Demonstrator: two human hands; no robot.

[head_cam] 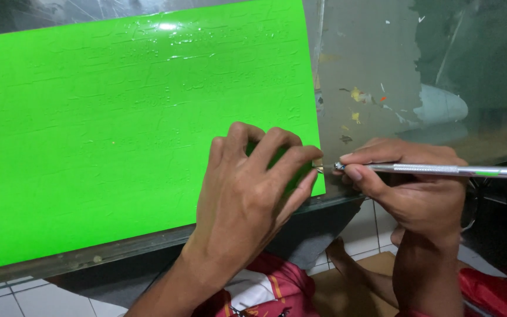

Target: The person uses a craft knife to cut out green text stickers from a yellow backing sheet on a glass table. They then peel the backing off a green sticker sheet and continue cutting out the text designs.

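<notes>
Lying flat on the glass-topped bench (pixel 377 64), one bright green vinyl sheet (pixel 118 129) covers most of its left part, its lower right corner reaching the bench's near edge. Faint cut lines run in rows across the whole sheet, and no pieces look lifted out of it yet, so the cutting seems done and the picking-out hardly begun, as far as I can judge.

At that lower right corner the left hand (pixel 247 194) bends its fingers together, fingertips pressed or pinched on the sheet's edge; whether a sliver is caught between them I cannot tell. Just beside it, the right hand (pixel 412 188) is closed around one slim silver craft knife (pixel 429 169), held level, its tip touching or nearly touching the sheet's right edge next to the left fingertips.

Counted: one sheet, one knife, two hands. Small coloured scraps (pixel 356 97) stick to the bare glass beyond the sheet's right edge. White floor tiles (pixel 377 229) show below the bench's near edge.
</notes>
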